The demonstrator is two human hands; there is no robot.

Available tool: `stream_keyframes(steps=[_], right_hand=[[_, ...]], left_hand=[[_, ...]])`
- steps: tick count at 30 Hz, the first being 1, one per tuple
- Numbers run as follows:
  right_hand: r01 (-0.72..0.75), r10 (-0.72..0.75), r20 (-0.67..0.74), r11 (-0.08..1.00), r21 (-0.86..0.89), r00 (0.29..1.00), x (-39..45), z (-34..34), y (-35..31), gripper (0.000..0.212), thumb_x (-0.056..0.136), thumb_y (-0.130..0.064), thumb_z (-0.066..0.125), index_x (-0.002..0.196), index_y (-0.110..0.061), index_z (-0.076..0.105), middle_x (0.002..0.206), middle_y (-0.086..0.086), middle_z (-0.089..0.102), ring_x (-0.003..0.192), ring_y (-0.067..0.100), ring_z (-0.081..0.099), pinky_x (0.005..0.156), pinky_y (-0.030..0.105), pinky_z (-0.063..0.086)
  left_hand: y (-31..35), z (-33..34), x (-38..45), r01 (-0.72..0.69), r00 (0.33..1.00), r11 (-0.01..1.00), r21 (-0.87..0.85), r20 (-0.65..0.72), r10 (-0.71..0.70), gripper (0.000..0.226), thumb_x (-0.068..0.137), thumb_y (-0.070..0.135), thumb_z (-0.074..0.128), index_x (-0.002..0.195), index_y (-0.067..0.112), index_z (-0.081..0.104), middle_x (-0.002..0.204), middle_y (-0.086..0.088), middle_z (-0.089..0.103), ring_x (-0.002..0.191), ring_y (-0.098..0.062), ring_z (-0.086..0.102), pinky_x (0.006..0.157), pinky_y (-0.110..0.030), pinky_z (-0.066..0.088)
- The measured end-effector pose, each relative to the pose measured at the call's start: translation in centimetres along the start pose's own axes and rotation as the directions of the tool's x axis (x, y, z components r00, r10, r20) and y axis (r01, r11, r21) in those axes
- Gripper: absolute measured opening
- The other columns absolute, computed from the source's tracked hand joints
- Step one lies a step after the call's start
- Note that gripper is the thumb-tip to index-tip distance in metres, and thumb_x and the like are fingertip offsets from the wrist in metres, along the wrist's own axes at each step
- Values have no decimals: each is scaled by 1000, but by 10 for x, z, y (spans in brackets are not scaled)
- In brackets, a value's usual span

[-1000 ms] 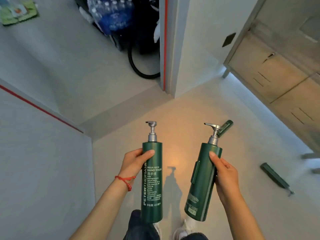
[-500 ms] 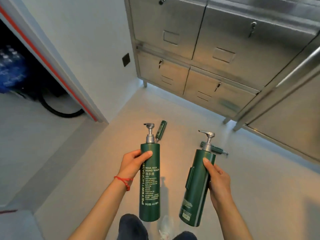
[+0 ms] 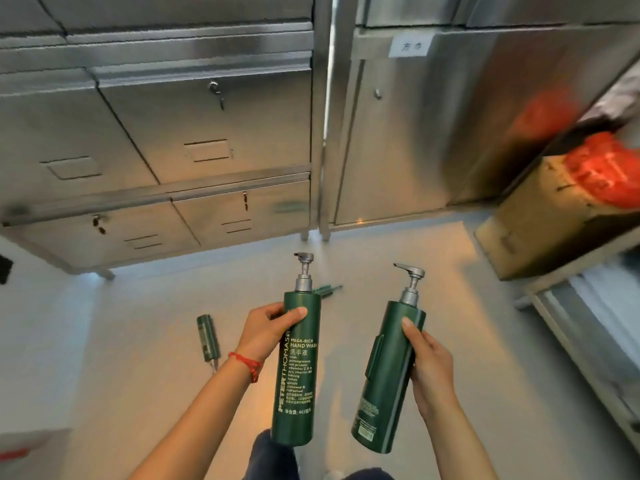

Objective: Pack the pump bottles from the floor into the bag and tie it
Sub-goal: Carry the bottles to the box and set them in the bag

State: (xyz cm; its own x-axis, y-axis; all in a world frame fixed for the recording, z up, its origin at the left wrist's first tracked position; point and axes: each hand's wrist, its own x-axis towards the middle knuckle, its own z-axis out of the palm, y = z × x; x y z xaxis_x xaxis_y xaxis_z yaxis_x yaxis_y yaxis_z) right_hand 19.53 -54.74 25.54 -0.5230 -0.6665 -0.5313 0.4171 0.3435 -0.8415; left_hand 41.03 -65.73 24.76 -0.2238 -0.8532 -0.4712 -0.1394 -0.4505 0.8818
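Operator: Compared with the earlier frame, what has moved?

Inspector: View has swung right. Steel cabinets point(image 3: 180, 133) now fill the upper frame, and a cardboard box point(image 3: 540, 216) has come in at right. Both floor bottles lie elsewhere in frame than before; both hands keep their bottles.

Operator: Grip state?

Inspector: Left hand point(image 3: 268, 332) is clenched around the upper body of the labelled pump bottle point(image 3: 298, 368), held upright, pump on top. Right hand point(image 3: 429, 362) grasps the second pump bottle point(image 3: 388, 379), tilted, with its nozzle pointing left.

Operator: Remaining bottles?

Inspector: One floor bottle point(image 3: 207, 337) lies on its side on the floor point(image 3: 114, 341), left of the left hand. Another bottle point(image 3: 327, 290) lies beyond, partly hidden behind the labelled one.

Operator: Containers and contents?

Inspector: Box sits on a low shelf at right with a red bag point(image 3: 602, 174) on top of it. Box contents cannot be determined. Cabinet doors are closed.
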Motion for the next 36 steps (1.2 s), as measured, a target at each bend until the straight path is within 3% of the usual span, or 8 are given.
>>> stream_keyframes(steps=[11,15,21,26,33,36], right_hand=[[110,-49,-294,975,193,955,31,-46,-41,29,69,-31,74,85,-7,68,65,5,74,57,20,69,47,25,53],[150,-67,-353,965,215,933,65,-70,-69,38,64,-35,76,88,-7,69,74,11,74,64,26,69,56,31,54],[199,-110,-391,960,196,914,142,-119,-134,34,69,-34,75,92,-9,69,85,17,74,75,33,70,67,39,58],[254,-172,-407,955,156,897,200,-156,-205,29,69,-32,74,91,-14,69,75,6,75,66,22,71,50,24,53],[307,-202,-488,941,144,849,282,-188,-273,27,69,-34,73,90,-17,69,75,2,75,66,19,71,49,21,53],[321,-202,-535,937,139,820,323,-196,-292,21,72,-34,71,88,-21,67,72,-5,75,63,13,70,46,17,50]], left_hand=[[63,92,83,-53,957,988,147,292,8,3,75,17,69,74,19,68,59,9,72,57,-6,66,52,-18,49],[86,144,117,-92,931,981,168,364,25,1,75,20,69,75,19,68,62,7,72,60,-8,67,52,-17,50],[132,239,179,-151,903,973,177,425,62,9,73,28,69,80,22,67,67,8,73,64,-7,68,59,-21,49],[175,317,225,-165,895,974,153,439,83,4,74,24,69,77,22,67,65,11,73,63,-8,68,61,-25,48],[237,406,296,-215,842,968,131,527,116,4,77,17,67,81,18,68,81,-5,72,75,-21,66,69,-31,52],[263,447,340,-258,795,958,123,591,138,4,77,14,67,79,17,68,77,-3,71,70,-15,66,63,-24,52]])
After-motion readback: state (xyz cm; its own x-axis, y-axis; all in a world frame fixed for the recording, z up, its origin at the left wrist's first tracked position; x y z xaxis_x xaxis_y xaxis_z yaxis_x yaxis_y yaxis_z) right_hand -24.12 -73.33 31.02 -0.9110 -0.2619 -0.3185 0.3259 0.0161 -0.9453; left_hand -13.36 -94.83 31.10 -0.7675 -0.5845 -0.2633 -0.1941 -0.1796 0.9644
